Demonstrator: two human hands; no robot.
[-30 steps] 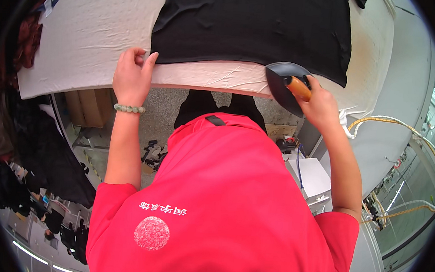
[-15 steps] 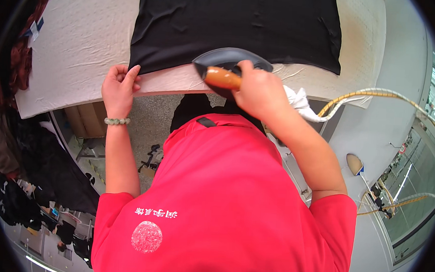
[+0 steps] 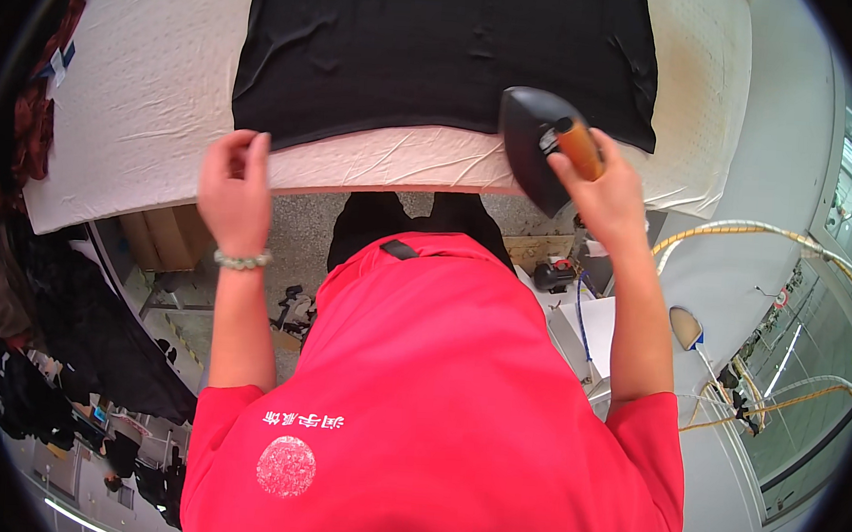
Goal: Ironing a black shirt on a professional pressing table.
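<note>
My right hand (image 3: 607, 201) is wrapped around the orange-brown handle of a dark iron (image 3: 531, 141). The iron is turned with its point away from me and spans the table's near edge, one end over the hem of a black cloth piece (image 3: 438, 62). Whether its sole touches the cloth or hovers cannot be told. The cloth lies spread on the padded ironing table (image 3: 143, 102), with a few creases near its sides. By its near left corner is my left hand (image 3: 235, 196), slightly blurred, fingers loosely curled and thumb apart; no cloth shows in its grasp.
A white and yellow hose (image 3: 760, 228) loops off to the right. Another iron-shaped piece (image 3: 686, 328) sits farther right. Dark red garments (image 3: 32, 130) hang at the left, black ones (image 3: 101, 314) below them. A cardboard box (image 3: 166, 236) stands under the table.
My right hand has carried the iron to the right and turned it from sideways to pointing away. My left thumb and fingers, earlier pinching the cloth's corner, have come away from it.
</note>
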